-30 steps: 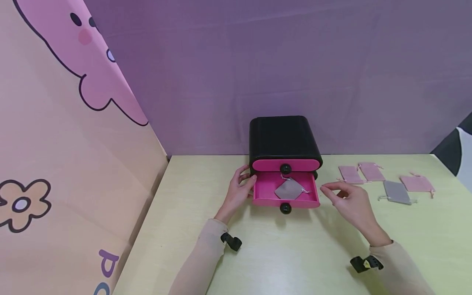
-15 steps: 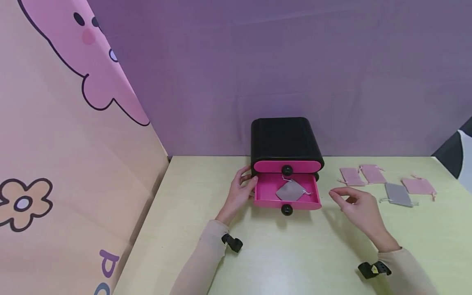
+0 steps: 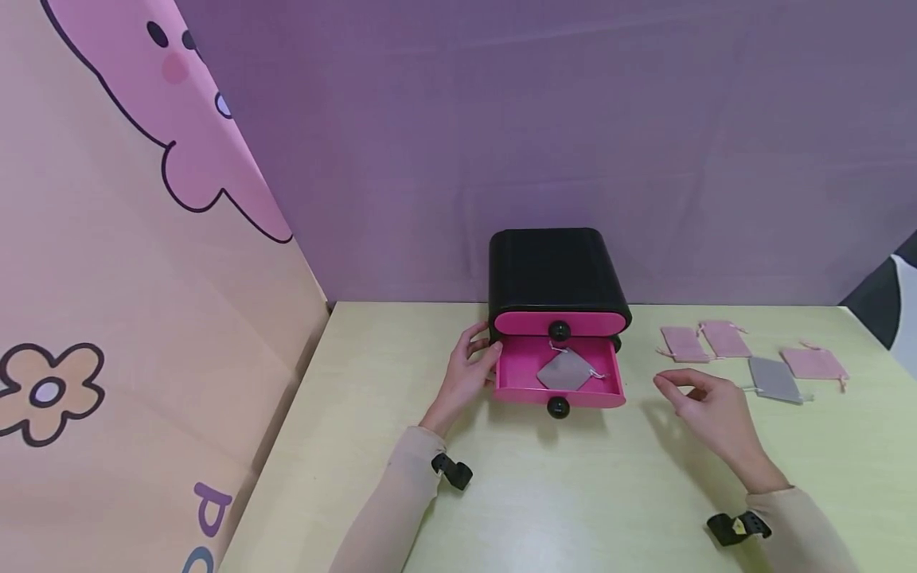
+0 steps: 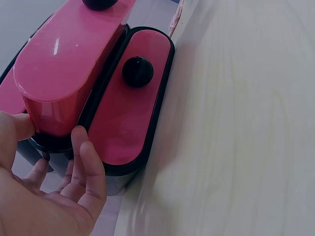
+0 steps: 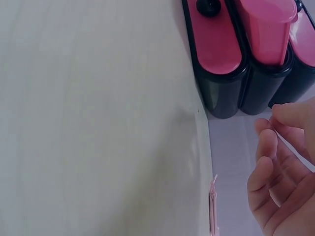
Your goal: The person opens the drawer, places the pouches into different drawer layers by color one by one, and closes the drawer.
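A small black drawer cabinet (image 3: 559, 270) with pink fronts stands on the table. Its middle drawer (image 3: 510, 374) is pulled out, and a grey drawstring pouch (image 3: 566, 371) lies inside. The left hand (image 3: 462, 378) grips the cabinet's left edge beside this drawer. In the left wrist view, its thumb lies by the drawer's side and its fingers bend against the black casing. Right of the drawer, the right hand (image 3: 716, 418) hovers over the table, fingers loosely bent and holding nothing. Nearest to it is a second grey drawstring pouch (image 3: 775, 380).
Three pink drawstring pouches (image 3: 684, 344) lie spread at the back right of the table (image 3: 544, 493). A purple backdrop (image 3: 401, 159) rises behind the table, and a printed panel (image 3: 143, 302) stands at its left edge.
The right hand has moved away from the drawer, to the right and toward the person. The left hand keeps its place on the cabinet, and the drawer stays pulled out.
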`<action>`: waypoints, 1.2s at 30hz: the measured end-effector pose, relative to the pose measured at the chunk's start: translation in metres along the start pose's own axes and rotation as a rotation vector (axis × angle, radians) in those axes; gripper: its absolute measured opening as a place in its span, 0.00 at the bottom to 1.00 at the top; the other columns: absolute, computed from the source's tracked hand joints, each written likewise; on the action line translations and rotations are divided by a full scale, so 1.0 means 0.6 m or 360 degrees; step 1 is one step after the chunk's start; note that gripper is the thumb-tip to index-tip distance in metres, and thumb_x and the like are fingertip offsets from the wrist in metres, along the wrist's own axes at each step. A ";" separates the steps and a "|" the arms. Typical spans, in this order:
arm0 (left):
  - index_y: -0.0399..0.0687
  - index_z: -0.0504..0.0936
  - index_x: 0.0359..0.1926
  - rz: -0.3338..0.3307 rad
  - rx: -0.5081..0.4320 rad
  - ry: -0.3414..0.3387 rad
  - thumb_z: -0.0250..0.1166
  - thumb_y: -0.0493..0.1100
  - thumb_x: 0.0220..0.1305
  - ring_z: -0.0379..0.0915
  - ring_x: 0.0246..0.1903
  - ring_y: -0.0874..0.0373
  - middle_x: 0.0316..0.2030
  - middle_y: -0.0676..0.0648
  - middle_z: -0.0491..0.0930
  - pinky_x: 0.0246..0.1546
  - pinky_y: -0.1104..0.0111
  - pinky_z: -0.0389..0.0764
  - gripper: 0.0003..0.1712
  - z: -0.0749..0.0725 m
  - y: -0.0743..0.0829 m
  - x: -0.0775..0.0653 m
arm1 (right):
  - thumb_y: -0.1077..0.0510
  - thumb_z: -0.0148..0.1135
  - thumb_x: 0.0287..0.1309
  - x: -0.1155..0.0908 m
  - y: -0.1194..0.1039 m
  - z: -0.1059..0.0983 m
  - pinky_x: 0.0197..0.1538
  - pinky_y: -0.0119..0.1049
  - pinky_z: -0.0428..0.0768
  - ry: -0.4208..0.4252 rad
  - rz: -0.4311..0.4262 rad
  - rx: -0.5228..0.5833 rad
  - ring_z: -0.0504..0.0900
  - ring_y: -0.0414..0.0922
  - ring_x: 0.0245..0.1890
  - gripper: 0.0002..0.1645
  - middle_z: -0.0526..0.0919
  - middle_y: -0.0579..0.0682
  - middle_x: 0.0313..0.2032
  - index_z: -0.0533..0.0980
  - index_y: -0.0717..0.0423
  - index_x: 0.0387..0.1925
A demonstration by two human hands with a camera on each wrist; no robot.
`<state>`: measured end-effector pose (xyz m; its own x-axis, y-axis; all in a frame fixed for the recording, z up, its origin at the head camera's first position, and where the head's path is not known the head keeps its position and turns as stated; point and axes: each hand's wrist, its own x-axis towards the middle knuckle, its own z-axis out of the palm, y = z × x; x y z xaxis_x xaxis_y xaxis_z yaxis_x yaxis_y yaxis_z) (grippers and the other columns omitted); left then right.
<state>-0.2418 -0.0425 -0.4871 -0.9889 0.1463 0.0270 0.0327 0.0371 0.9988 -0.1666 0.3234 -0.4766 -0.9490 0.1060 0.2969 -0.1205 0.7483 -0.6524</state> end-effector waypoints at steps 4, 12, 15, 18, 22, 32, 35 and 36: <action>0.58 0.65 0.80 0.0004 -0.0001 -0.0005 0.62 0.51 0.79 0.83 0.42 0.53 0.70 0.37 0.73 0.38 0.66 0.86 0.33 0.000 -0.001 0.000 | 0.46 0.68 0.72 -0.001 0.012 -0.002 0.21 0.34 0.68 0.0000 0.0015 -0.0005 0.76 0.32 0.20 0.18 0.90 0.55 0.26 0.89 0.55 0.49; 0.58 0.65 0.80 0.0003 -0.0006 -0.0017 0.62 0.52 0.79 0.83 0.43 0.52 0.70 0.36 0.72 0.39 0.65 0.87 0.33 0.000 0.000 -0.002 | 0.45 0.66 0.73 -0.001 0.031 -0.010 0.19 0.35 0.66 -0.0021 0.0051 -0.0029 0.76 0.33 0.19 0.20 0.88 0.51 0.22 0.88 0.56 0.51; 0.58 0.65 0.80 0.0000 -0.0007 -0.0015 0.62 0.52 0.79 0.84 0.44 0.51 0.71 0.36 0.72 0.40 0.64 0.87 0.33 0.000 0.001 -0.003 | 0.44 0.66 0.73 -0.001 0.035 -0.016 0.19 0.35 0.66 -0.0039 0.0068 -0.0032 0.76 0.33 0.20 0.21 0.88 0.51 0.22 0.87 0.57 0.52; 0.59 0.65 0.80 -0.0002 -0.0002 -0.0013 0.62 0.52 0.79 0.84 0.44 0.51 0.71 0.37 0.72 0.41 0.63 0.87 0.33 0.000 0.001 -0.003 | 0.44 0.65 0.74 0.000 0.038 -0.021 0.19 0.35 0.66 -0.0053 0.0078 -0.0031 0.77 0.33 0.20 0.22 0.89 0.51 0.22 0.87 0.58 0.53; 0.59 0.64 0.80 0.0001 -0.0002 -0.0013 0.62 0.52 0.79 0.83 0.42 0.53 0.71 0.37 0.72 0.41 0.62 0.88 0.33 -0.001 0.001 -0.002 | 0.44 0.64 0.75 0.002 0.044 -0.025 0.19 0.35 0.66 -0.0056 0.0079 -0.0025 0.77 0.34 0.20 0.23 0.89 0.51 0.22 0.86 0.59 0.54; 0.59 0.65 0.79 -0.0009 -0.0014 -0.0002 0.62 0.52 0.79 0.83 0.42 0.53 0.70 0.38 0.73 0.39 0.64 0.87 0.33 0.000 0.000 -0.001 | 0.44 0.64 0.75 0.007 0.070 -0.036 0.22 0.35 0.66 -0.0064 0.0115 -0.0007 0.77 0.34 0.21 0.24 0.87 0.48 0.20 0.86 0.59 0.55; 0.59 0.65 0.79 -0.0010 -0.0014 -0.0005 0.62 0.52 0.79 0.84 0.43 0.52 0.70 0.38 0.73 0.39 0.65 0.87 0.33 0.000 -0.001 -0.001 | 0.44 0.63 0.75 0.008 0.078 -0.041 0.23 0.35 0.66 -0.0075 0.0132 -0.0019 0.77 0.34 0.21 0.25 0.87 0.48 0.20 0.85 0.60 0.56; 0.59 0.65 0.79 -0.0013 -0.0013 -0.0004 0.62 0.52 0.79 0.84 0.43 0.52 0.70 0.38 0.73 0.39 0.65 0.87 0.33 0.000 -0.001 -0.001 | 0.44 0.62 0.76 0.008 0.081 -0.042 0.23 0.35 0.66 -0.0082 0.0134 -0.0021 0.77 0.34 0.21 0.25 0.87 0.48 0.20 0.85 0.61 0.57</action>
<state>-0.2412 -0.0426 -0.4879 -0.9887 0.1486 0.0188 0.0235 0.0300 0.9993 -0.1698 0.3766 -0.4894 -0.9694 0.1354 0.2046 -0.0359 0.7466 -0.6644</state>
